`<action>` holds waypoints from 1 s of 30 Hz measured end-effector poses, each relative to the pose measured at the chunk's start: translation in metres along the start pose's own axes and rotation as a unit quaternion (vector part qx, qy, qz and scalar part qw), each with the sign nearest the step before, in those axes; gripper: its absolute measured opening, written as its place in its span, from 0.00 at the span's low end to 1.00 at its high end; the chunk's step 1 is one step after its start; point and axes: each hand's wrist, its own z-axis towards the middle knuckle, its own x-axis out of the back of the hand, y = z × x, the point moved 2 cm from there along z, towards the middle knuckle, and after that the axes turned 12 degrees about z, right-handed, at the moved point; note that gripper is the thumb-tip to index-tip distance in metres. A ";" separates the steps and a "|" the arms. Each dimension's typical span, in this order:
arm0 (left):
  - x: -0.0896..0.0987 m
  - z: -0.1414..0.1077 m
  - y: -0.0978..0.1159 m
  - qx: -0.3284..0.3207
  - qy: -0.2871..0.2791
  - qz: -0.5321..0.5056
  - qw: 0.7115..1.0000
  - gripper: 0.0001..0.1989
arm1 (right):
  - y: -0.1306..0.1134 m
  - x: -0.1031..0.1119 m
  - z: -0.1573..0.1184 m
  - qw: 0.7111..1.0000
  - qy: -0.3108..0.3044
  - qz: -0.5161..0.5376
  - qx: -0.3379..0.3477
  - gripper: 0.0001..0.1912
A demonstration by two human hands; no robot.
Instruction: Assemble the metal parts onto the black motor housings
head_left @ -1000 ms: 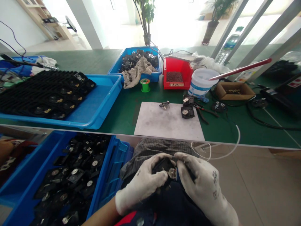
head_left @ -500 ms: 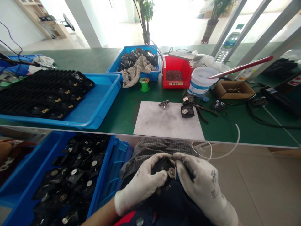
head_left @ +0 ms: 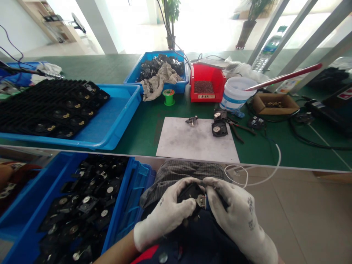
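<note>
My left hand [head_left: 172, 211], in a white glove, is closed around a black plastic part [head_left: 191, 191] above my lap. Close beside it, my right hand [head_left: 233, 209], also gloved, has its fingers curled and pressed together. Between the two hands a small metal piece [head_left: 201, 200] shows against the black part; what the right fingers hold is mostly hidden. On the white sheet [head_left: 192, 143] lie a small metal assembly [head_left: 191, 120] and a black unit with a silver disc [head_left: 219, 129]. A second such unit [head_left: 220, 115] sits just behind it.
Blue tray [head_left: 121, 121] of stacked black parts at left; blue crate [head_left: 110, 220] of black units below. Behind the sheet: red bin [head_left: 207, 97], white bucket [head_left: 233, 101], green spool [head_left: 168, 98], cardboard box [head_left: 275, 110]. Pliers [head_left: 238, 128] lie at its right.
Both hands keep nearly the same place and hold. The whole view has shifted very slightly.
</note>
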 end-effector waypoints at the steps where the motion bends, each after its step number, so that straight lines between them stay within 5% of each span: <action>1: 0.000 0.000 0.000 0.003 0.000 0.004 1.000 0.24 | 0.000 0.000 0.000 1.000 -0.003 0.001 -0.004 0.09; 7: 0.001 -0.001 0.003 -0.002 0.002 0.013 1.000 0.23 | 0.005 -0.003 -0.004 0.999 -0.025 0.000 -0.023 0.10; 10: 0.002 -0.001 -0.002 0.000 0.002 -0.020 1.000 0.23 | 0.012 -0.005 -0.007 0.987 -0.055 0.092 -0.123 0.12; 13: 0.005 -0.003 -0.007 -0.019 -0.008 -0.053 0.998 0.24 | 0.015 -0.008 -0.009 0.920 -0.105 0.255 -0.280 0.28; 15: 0.005 -0.006 -0.008 -0.039 -0.019 -0.033 0.999 0.24 | 0.010 -0.008 -0.007 0.865 -0.125 0.338 -0.348 0.25; 18: 0.002 -0.010 -0.006 -0.050 -0.018 0.035 0.998 0.27 | -0.002 -0.009 -0.003 0.803 -0.144 0.414 -0.404 0.20; 21: -0.006 -0.014 -0.008 0.000 0.006 0.032 0.999 0.36 | -0.008 -0.009 -0.004 0.770 -0.151 0.438 -0.438 0.21; 25: -0.016 -0.015 -0.011 0.007 -0.002 -0.008 1.000 0.31 | -0.007 -0.012 -0.011 0.728 -0.174 0.475 -0.463 0.21; 30: -0.017 -0.016 -0.007 -0.019 -0.012 -0.030 0.999 0.29 | 0.001 -0.018 -0.028 0.749 -0.152 0.449 -0.462 0.17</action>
